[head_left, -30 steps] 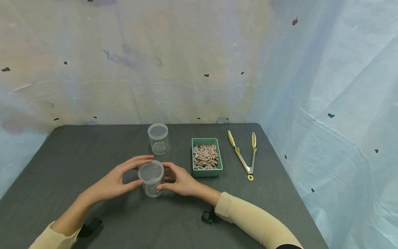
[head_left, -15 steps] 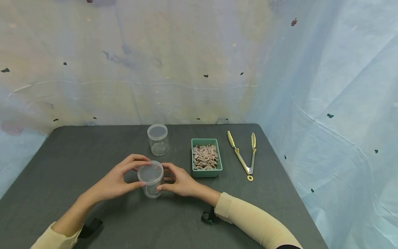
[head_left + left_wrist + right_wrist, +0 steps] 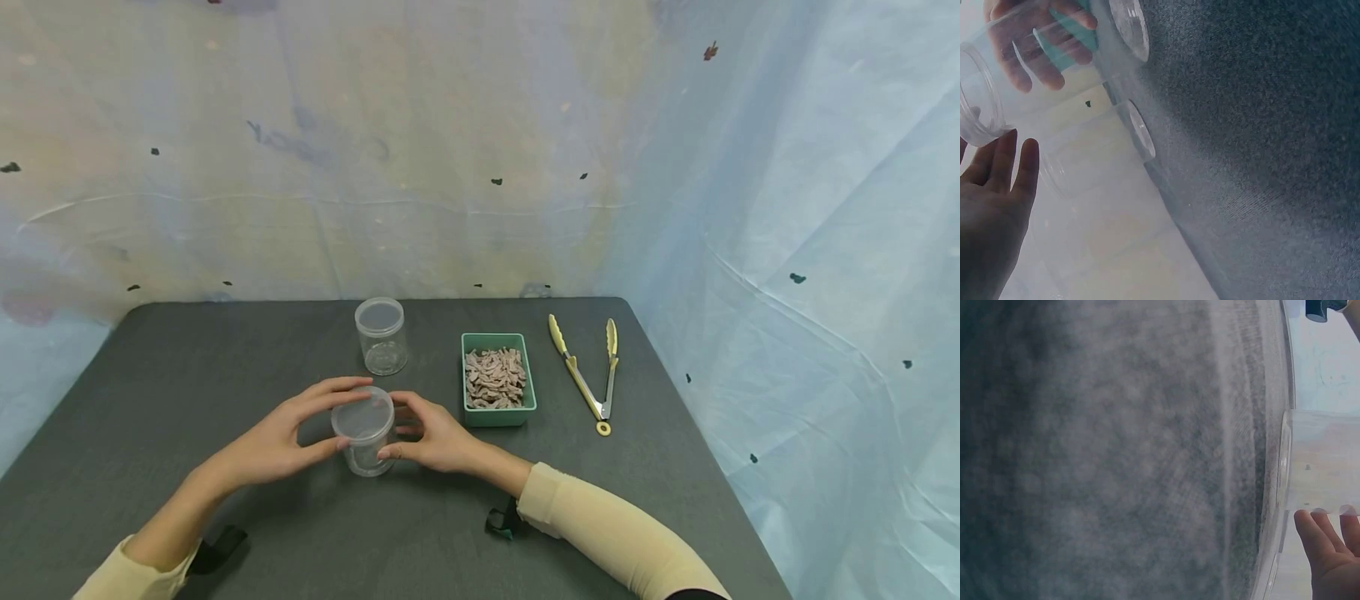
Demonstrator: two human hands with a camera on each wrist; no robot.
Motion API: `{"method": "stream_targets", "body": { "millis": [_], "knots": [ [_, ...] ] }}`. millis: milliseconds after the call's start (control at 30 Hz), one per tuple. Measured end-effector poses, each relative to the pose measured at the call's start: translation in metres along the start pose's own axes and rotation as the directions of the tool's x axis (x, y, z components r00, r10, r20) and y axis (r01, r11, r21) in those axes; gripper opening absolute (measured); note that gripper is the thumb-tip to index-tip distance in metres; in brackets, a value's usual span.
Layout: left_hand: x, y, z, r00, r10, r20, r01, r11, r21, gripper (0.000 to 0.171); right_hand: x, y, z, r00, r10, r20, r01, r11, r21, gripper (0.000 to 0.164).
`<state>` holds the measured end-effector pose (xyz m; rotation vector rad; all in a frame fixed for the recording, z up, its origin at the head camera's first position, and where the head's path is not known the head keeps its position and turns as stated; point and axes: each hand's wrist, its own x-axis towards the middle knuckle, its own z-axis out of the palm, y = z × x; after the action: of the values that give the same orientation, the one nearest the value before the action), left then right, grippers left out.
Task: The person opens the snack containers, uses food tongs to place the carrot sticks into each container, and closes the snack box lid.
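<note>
A clear plastic jar with a translucent round lid stands upright on the dark table between the two hands. My left hand grips the lid's rim, thumb on the near side and fingers along the far side. In the left wrist view its fingertips touch the ridged edge of the lid. My right hand holds the jar's body from the right, thumb in front and fingers behind. The right wrist view shows the right fingertips against the jar's clear wall. The jar looks empty.
Behind it stands a second clear lidded jar. A green box of greyish-brown chunky pieces is right of the jars. Opened tongs with yellow tips lie farther right. A plastic sheet hangs behind the table.
My left fingers drew back slightly along the lid's rim, then reached forward round its far side again. The right hand and jar have stayed in place.
</note>
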<state>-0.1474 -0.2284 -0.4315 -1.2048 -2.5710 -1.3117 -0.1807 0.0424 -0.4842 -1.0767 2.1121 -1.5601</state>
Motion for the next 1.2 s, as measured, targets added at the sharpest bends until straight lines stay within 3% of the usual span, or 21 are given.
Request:
{"method": "stream_targets", "body": {
  "millis": [300, 467, 900, 1067, 1200],
  "knots": [
    [0.0001, -0.0005, 0.0017, 0.999, 0.020, -0.037, -0.020, 1.000, -0.001, 0.063, -0.0002, -0.0001, 0.0002, 1.000, -0.015, -0.002, 0.015, 1.000, 0.003, 0.076],
    [0.0007, -0.0003, 0.0034, 0.998, -0.007, -0.068, 0.008, 1.000, 0.008, 0.062, 0.0001, 0.0002, 0.0007, 1.000, -0.012, -0.007, 0.012, 1.000, 0.006, 0.076],
    [0.0032, 0.0020, 0.0081, 0.985, -0.002, -0.170, 0.024, 0.992, 0.124, 0.070, -0.0001, -0.0008, 0.0010, 1.000, 0.002, -0.009, -0.002, 1.000, -0.004, 0.077],
    [0.0025, 0.0024, 0.0073, 0.993, -0.032, -0.115, 0.044, 0.994, 0.103, 0.071, 0.0006, 0.0000, 0.0008, 1.000, 0.001, -0.002, -0.001, 1.000, 0.004, 0.076],
    [0.0011, 0.0021, 0.0058, 0.999, -0.014, -0.039, 0.016, 0.999, 0.049, 0.069, 0.0001, 0.0007, 0.0006, 1.000, -0.010, -0.004, 0.010, 1.000, -0.001, 0.076]
  ]
}}
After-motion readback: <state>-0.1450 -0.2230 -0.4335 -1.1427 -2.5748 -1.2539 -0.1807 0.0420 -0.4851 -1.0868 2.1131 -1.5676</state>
